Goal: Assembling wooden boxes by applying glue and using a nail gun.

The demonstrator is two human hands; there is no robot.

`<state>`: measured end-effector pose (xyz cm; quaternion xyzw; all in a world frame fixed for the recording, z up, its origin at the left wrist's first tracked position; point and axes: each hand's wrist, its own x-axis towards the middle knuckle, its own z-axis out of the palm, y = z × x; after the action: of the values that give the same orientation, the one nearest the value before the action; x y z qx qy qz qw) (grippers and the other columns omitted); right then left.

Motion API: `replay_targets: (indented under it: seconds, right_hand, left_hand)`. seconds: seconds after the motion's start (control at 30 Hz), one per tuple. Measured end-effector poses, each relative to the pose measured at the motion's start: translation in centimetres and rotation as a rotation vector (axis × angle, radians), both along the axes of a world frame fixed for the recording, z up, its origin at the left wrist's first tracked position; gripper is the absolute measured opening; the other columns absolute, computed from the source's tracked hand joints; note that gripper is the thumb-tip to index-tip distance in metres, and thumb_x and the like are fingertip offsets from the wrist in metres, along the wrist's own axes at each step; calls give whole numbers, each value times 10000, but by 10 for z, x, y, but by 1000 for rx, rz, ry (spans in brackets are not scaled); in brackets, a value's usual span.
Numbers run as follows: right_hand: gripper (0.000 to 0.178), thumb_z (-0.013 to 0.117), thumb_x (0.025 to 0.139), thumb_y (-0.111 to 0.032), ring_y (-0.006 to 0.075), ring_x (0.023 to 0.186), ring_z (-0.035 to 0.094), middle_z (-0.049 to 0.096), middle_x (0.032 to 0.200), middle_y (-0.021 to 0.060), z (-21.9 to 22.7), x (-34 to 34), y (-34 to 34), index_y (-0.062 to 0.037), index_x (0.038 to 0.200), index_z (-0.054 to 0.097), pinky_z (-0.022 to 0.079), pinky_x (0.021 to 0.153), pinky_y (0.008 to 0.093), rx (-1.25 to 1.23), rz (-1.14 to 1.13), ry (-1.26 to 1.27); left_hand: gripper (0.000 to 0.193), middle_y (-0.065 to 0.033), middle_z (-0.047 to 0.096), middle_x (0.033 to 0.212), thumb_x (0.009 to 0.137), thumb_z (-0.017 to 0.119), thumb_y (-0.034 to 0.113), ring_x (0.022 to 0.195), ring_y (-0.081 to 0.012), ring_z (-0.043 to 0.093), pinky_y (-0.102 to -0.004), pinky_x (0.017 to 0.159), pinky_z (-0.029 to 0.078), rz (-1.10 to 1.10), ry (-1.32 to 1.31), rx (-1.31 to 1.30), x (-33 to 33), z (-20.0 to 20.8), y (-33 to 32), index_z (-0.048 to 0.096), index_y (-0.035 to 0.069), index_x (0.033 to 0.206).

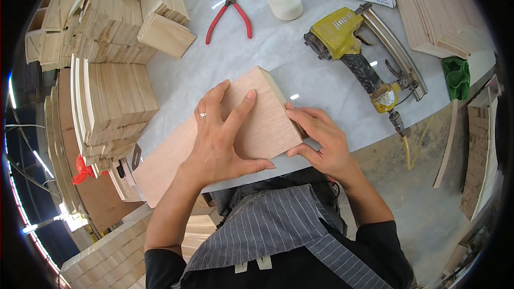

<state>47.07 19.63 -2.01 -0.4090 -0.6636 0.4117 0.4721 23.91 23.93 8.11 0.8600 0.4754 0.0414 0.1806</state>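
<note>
A box-shaped wooden piece (265, 120) with a pinkish grain lies on the table in front of me, tilted a little. Whether it is hollow does not show. My left hand (222, 126), with a ring on one finger, spans its top; the fingertips reach toward the far edge and the thumb lies along the near edge. At the right end, my right hand (321, 139) grips the near corner, fingers on the side face and thumb at the near edge. A long flat wooden board (166, 163) runs out to the left, partly hidden by my left hand and forearm.
On the grey table (235, 59) lie red-handled nippers (229, 16), a white glue bottle (283, 0) with a red cap and a yellow staple gun (364, 48) with its hose. Stacked wooden pieces (120, 93) stand left; more boards (439, 10) and a green cloth (456, 77) sit right.
</note>
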Motion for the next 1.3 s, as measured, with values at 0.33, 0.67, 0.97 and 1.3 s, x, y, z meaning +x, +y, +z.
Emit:
replay_targets:
  seconds: [0.33,0.67,0.97,1.3]
  right_hand:
    - [715,847,703,-235,312,1129,631,647,1364,114,2,-2,-4,-56,1353,611,523,931,389,15,-17,-36]
    - [781,816,786,-452,376,1060,618,676,1173,137,58,60,52,-76,1412,538,478,920,471,203,-471,-889]
    - [702,713,825,-178,442,1091,641,655,1166,278,55,73,101,8,1442,433,510,924,501,-210,-366,-1095]
    - [401,882,736,-148,178,815,744,768,908,114,179,26,85,44,1051,723,576,746,330,-172,-60,-757]
  left_hand:
    - [1173,-311,254,1508,506,948,492,1373,-490,310,-618,1100,275,-25,-2,43,-4,-6,-3,459,124,1506]
    - [1093,-347,302,1468,538,877,518,1348,-499,320,-617,1120,237,8,-28,97,-5,-11,-5,481,111,1474]
    - [1034,-340,322,1458,560,845,509,1365,-496,306,-605,1135,236,23,-158,160,-13,-24,-9,500,105,1447]
    - [980,-339,367,1417,582,810,517,1311,-448,350,-571,1104,261,18,-113,184,-20,-28,-9,519,80,1409]
